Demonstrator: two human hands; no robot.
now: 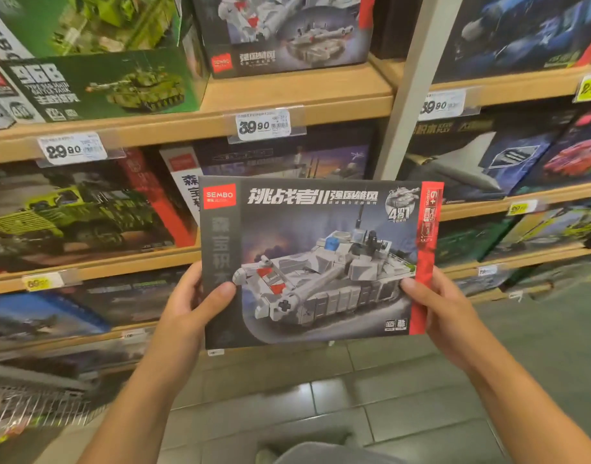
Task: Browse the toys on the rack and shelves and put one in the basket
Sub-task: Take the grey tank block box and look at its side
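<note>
Before the toy shelves (297, 107), the left hand (190, 303) and right hand (444, 306) grip a tank box (317, 259) by its side edges, thumbs pressed on its front.

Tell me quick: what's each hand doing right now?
Left hand: grips the left edge of the tank box.
Right hand: grips the box's right edge.

**Grey tank kit held up before the shelves**

I hold the tank box (320, 262) upright, its front toward me, between my left hand (190, 306) and right hand (444, 313), thumbs on its face. It is a flat, dark grey box with a red SEMBO logo, a red strip down its right edge and a pictured grey brick tank.
</note>
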